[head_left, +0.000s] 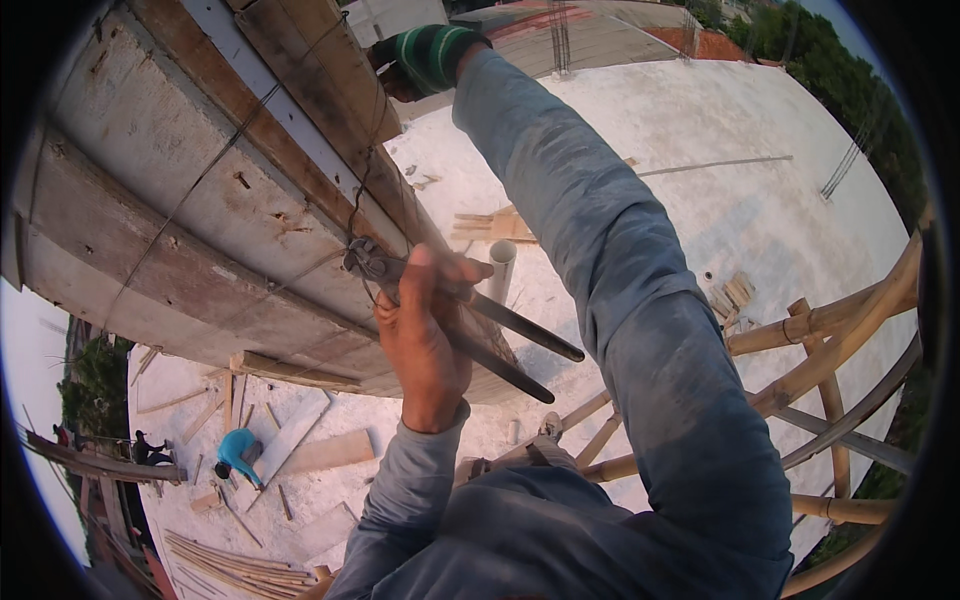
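Note:
My bare left hand (425,335) is closed around a pair of end-cutting pincers (512,325) with long dark handles. Their jaws meet a twisted tie wire (355,215) on the face of a tall wooden formwork (200,165). The wire runs up along the boards. Higher up, my right hand (430,58) wears a green and black striped knit glove. Its fingers curl at the edge of an upright wooden plank (315,60) on the formwork; their tips are partly hidden.
Bamboo scaffold poles (830,325) cross at my right. Far below, a pale concrete slab (700,130) carries loose boards (325,452), and a person in a blue shirt (238,450) bends there. A white pipe (500,270) stands behind the pincers. Rebar (848,165) sticks up at the slab's edge.

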